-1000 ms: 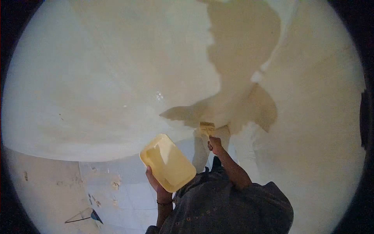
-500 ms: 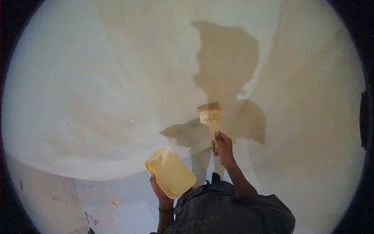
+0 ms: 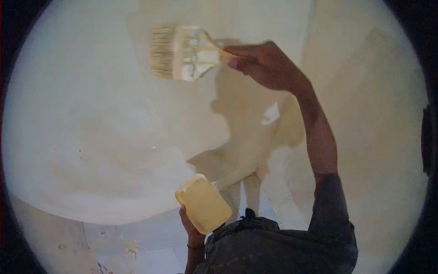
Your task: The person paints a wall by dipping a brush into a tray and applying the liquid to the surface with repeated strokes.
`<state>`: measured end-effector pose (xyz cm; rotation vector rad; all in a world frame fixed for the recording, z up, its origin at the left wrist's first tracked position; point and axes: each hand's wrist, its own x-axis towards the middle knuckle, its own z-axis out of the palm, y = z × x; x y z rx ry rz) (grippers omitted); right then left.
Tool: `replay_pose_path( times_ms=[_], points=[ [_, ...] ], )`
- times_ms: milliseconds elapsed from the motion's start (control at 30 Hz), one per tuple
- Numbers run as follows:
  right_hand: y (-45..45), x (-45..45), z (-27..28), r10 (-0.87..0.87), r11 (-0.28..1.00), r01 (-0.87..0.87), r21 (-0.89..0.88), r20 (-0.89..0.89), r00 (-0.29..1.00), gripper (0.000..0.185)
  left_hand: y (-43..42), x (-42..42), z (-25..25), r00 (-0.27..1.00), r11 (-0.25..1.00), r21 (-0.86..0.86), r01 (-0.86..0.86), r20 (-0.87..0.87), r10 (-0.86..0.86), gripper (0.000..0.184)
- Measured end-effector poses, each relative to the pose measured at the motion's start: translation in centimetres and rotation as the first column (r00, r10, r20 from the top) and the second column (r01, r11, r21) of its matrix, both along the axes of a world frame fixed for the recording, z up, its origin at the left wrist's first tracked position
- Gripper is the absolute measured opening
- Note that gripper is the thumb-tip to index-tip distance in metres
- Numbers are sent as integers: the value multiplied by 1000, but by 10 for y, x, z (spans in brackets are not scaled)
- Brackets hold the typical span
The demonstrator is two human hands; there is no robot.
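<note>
High in the head view, my right hand [image 3: 264,66] grips the handle of a wide paintbrush [image 3: 196,52]. Its bristles point left against or close to the pale wall [image 3: 105,100]; whether they touch I cannot tell. White and yellowish paint coats the brush's body. Low in front of my body, my left hand [image 3: 190,226] holds a shallow yellow tray [image 3: 204,205] by its left side, tilted so that its inside faces me. The fingers beneath the tray are hidden.
The wall carries yellowish patches and my shadow [image 3: 242,118]. Below its curved lower edge lies a pale floor [image 3: 155,246] with paint stains [image 3: 132,251]. A dark object [image 3: 426,139] stands at the far right edge.
My right hand has risen with the paintbrush from low near my body to high on the wall, and the bristles have swung from up to left. The tray has shifted slightly right.
</note>
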<state>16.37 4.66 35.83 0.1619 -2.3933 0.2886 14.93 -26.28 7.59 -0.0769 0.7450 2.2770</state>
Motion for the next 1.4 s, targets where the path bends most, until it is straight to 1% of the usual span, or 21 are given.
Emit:
replay_pose_path(
  times_ms=[33,100,133,200,267,333,467,500,600,667,833,900,933,1000,1033,1100,1200,1267,1333,1367,1400],
  points=[
    [-3,-5,11,-5,1000,5,2,0,1000,38,-3,1,3,999,1000,6,4,-31,-4,51],
    [0,-8,29,-34,973,18,229,69,997,38,-1,1,2,998,1000,8,11,-60,-10,52],
    [-2,-6,38,-36,972,18,233,71,997,38,-2,-2,-2,999,1000,2,7,-38,-7,52],
    [-2,-2,53,-70,985,38,167,189,979,39,-3,-2,-3,1000,1000,-4,1,-15,-1,52],
    [14,1,56,-66,972,34,234,128,990,42,-4,-2,-1,999,999,-40,6,-46,-8,53],
    [16,13,62,-212,975,193,111,194,958,43,-6,-3,-3,999,1000,-21,20,-24,-21,54],
    [31,32,68,-294,956,286,72,226,929,44,-8,-8,-6,997,997,40,71,2,-71,55],
    [30,36,69,-367,928,370,35,229,901,43,-8,-8,-5,998,997,45,68,0,-68,55],
    [43,51,75,-386,922,381,65,203,900,42,-9,-3,3,998,998,19,52,-24,-52,56],
    [61,67,76,-428,904,418,94,210,879,41,-7,0,13,995,992,-123,-36,-96,24,55],
    [91,96,51,-599,799,595,89,207,773,37,-6,-7,-13,999,999,-22,-29,-23,29,57],
    [84,105,32,-692,676,711,193,-164,703,30,-7,-11,-20,999,1000,-25,-4,-32,3,57],
    [72,110,28,-693,674,713,193,-168,701,30,-7,-12,-21,999,1000,9,9,-32,-9,57],
    [46,117,22,-822,471,867,163,-276,498,31,-5,-12,-17,999,999,39,26,-37,-25,56],
    [32,118,19,-825,467,870,157,-274,493,31,-3,-10,-12,1000,1000,26,15,-22,-15,57],
    [5,113,15,-882,299,951,78,-357,307,32,-2,-8,-8,1000,1000,9,12,-9,-12,57],
    [-19,88,-1,-863,276,961,23,-434,258,29,-2,-8,-3,997,999,-38,33,-70,-35,56],
    [-28,78,-19,-781,484,866,126,-383,492,34,-1,-3,11,999,999,-19,40,-12,-41,55],
    [-24,59,-42,-697,579,771,264,-330,637,36,-6,-7,4,998,998,-28,62,-31,-63,56],
    [-25,48,-57,-701,578,773,261,-327,634,36,-10,-9,2,996,996,-32,77,-45,-79,57],
    [-26,40,-71,-652,693,701,167,-271,708,39,-11,-8,4,996,996,-35,79,-46,-81,57]
  ],
)
